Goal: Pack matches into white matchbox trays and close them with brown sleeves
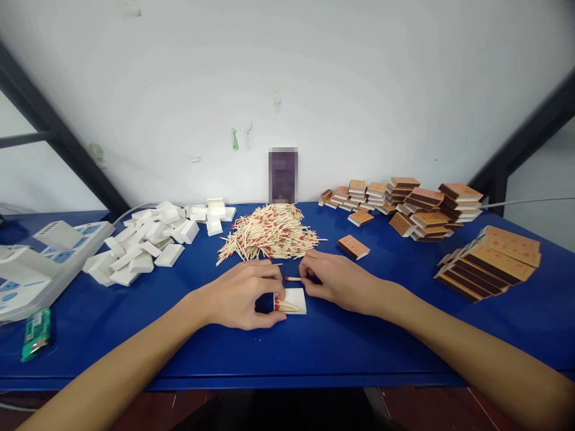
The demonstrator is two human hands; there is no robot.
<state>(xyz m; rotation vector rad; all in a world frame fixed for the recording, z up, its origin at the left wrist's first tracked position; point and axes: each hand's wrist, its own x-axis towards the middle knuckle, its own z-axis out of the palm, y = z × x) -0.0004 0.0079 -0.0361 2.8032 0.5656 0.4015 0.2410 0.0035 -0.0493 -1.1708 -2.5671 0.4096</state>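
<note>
— Where is the left hand (pixel 240 294)?

— Low on the blue worktop (pixel 359 347), forearm coming in from the lower left, wrist down, knuckles up. Its fingers curl over the left end of a white tray (pixel 296 297) and the thumb runs along the near edge, so its grip is closed on that tray. A few red-tipped matches lie inside the tray.

— And the right hand (pixel 339 281)?

— It reaches in from the lower right, palm down. Thumb and forefinger pinch the bare end of a single match (pixel 293 279), with the red head pointing towards the left hand, just above the tray.

— What lies around them?

— The pile of matches (pixel 269 232) is just behind both hands. A heap of white trays (pixel 144 246) sits to the left, brown sleeves (pixel 404 203) are stacked at the back right, and a green lighter (pixel 36 334) lies near the left edge.
</note>
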